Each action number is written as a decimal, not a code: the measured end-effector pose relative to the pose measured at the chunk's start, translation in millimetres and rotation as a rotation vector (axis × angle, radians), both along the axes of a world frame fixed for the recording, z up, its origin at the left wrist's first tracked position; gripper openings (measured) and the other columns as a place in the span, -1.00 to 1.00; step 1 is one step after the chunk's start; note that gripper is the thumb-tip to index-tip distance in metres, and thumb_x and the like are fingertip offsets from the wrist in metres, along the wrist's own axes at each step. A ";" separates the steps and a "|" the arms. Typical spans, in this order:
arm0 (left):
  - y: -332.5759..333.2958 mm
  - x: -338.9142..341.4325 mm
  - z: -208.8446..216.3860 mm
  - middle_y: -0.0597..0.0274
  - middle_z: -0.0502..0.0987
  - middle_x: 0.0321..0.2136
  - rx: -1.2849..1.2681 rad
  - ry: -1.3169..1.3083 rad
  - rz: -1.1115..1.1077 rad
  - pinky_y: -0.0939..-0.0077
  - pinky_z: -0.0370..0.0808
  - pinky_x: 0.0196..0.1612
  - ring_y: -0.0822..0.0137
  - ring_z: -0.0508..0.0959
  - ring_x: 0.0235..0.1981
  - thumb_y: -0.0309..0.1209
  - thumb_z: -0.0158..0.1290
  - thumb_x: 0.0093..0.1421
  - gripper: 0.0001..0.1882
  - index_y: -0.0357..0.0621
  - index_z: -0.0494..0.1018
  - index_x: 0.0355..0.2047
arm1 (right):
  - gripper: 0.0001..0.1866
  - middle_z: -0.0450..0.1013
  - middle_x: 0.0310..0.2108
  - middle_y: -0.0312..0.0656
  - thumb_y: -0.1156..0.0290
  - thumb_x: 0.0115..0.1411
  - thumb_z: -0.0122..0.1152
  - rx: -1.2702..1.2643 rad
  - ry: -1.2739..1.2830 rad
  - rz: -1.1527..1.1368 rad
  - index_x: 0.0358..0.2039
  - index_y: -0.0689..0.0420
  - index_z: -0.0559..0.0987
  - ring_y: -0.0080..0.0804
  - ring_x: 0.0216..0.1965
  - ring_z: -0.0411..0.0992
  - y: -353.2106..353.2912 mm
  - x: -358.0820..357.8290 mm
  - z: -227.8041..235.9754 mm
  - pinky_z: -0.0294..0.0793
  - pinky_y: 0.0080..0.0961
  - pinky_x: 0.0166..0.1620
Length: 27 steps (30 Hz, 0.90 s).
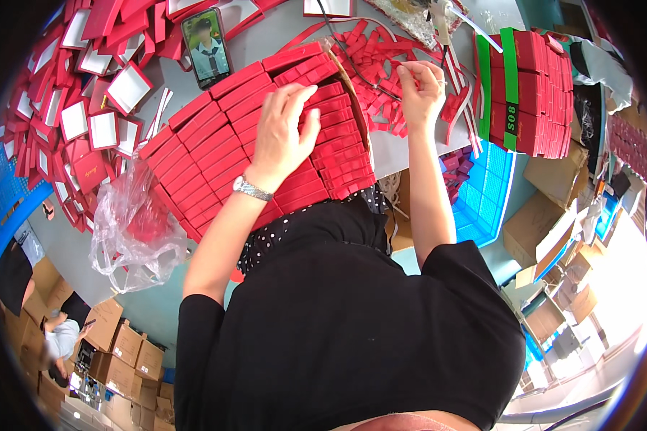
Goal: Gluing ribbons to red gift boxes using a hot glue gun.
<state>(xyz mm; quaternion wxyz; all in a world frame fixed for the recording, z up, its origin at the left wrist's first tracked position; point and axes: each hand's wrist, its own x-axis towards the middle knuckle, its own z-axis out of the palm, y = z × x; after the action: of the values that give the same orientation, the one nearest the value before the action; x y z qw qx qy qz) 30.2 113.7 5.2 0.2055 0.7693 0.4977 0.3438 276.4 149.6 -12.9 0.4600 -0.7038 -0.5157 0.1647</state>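
Rows of small red boxes (208,154) stand packed in a block in front of me. Folded red ribbon tabs (345,147) line the right end of this block. My left hand (284,129) rests over the top of the boxes, thumb and fingers apart, holding nothing that I can see. To the right, my right hand (422,93) is raised above loose red ribbon pieces (370,54). Its thumb and forefinger are pinched together; what lies between them, if anything, is too small to make out.
Open red boxes with white insides (75,122) pile up at the left, near a clear plastic bag (133,230). A phone (207,50) lies behind the block. Green straps (510,86) bind another red stack at right. A blue crate (492,187) sits below it.
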 end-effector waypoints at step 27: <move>15.3 -16.2 3.9 0.24 0.57 -0.41 -0.227 -0.194 0.380 0.55 0.44 -0.38 0.39 0.52 -0.44 -0.46 0.16 0.21 -0.81 -0.16 0.54 -0.16 | -0.71 0.52 -0.59 -0.19 0.19 0.06 0.37 -0.340 0.134 0.429 -0.30 0.13 0.68 -0.47 -0.54 0.46 37.4 -83.7 25.6 0.45 -0.49 -0.37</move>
<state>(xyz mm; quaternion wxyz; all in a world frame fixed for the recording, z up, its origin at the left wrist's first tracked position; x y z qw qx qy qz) 14.0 129.0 9.1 0.2691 0.5972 0.6469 0.3903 192.6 187.0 12.8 0.3232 -0.6330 -0.5864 0.3886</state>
